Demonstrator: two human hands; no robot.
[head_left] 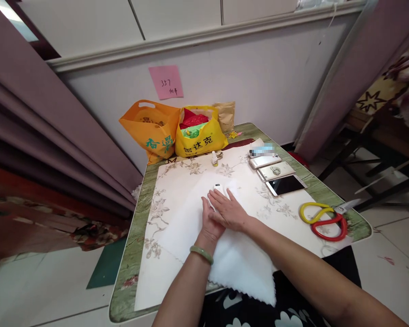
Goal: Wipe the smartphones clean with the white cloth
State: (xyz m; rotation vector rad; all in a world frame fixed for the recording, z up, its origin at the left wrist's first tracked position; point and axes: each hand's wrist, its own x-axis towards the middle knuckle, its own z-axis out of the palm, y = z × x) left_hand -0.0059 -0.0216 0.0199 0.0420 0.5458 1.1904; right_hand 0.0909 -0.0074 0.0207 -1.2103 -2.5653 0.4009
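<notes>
My right hand [229,212] lies across the palm of my left hand [211,220], its fingers stretched out and pressed on it. My left hand is turned palm up with a finger or thumb sticking out, its other fingers covered by the right. Whether anything lies between the palms is hidden. Just beyond the fingertips is a white thing with a small black oval spot [218,185]; its kind is unclear. Beneath both hands spreads a white fluffy cloth [245,268], hanging over the table's front edge. A green bangle [202,254] circles my left wrist.
A small dropper-like bottle [214,159] stands behind the cloth. Several phones [286,185] lie at the right, with red-and-yellow-handled scissors [329,221] nearer. An orange bag [157,131], a yellow bag [201,136] and a brown pouch [226,117] stand at the back against the wall.
</notes>
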